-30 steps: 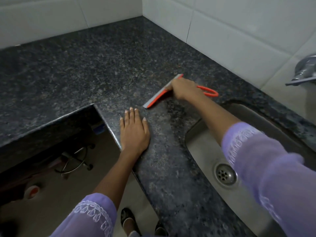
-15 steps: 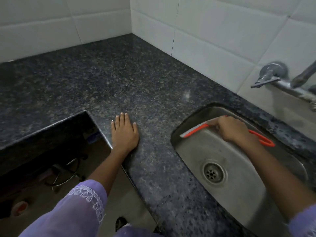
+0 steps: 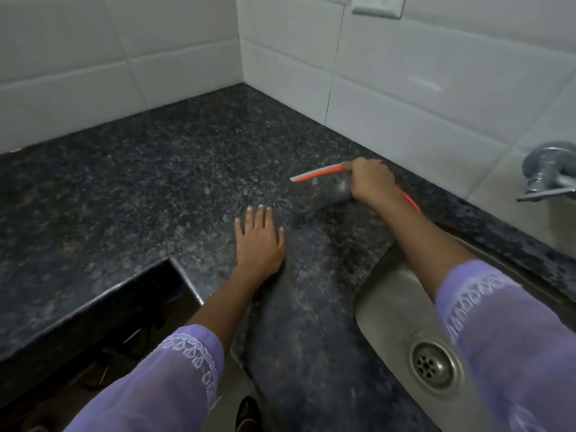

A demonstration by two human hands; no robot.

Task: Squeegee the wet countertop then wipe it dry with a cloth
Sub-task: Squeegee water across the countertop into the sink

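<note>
My right hand (image 3: 371,182) grips an orange squeegee (image 3: 316,175) with a grey blade. The blade rests on the dark speckled granite countertop (image 3: 156,182), close to the tiled back wall, and its orange handle sticks out behind my wrist. My left hand (image 3: 258,241) lies flat on the counter with its fingers spread, nearer to me and to the left of the squeegee. No cloth is in view.
A steel sink (image 3: 396,307) with a drain (image 3: 431,366) is set into the counter at the right. A tap (image 3: 548,173) juts from the white tiled wall (image 3: 405,98). A wall socket (image 3: 377,6) sits high up. The counter's inner edge (image 3: 124,285) drops to the floor at the left.
My right hand has lifted the squeegee out of the sink and carried it back onto the counter near the wall. My left hand stays flat on the counter.
</note>
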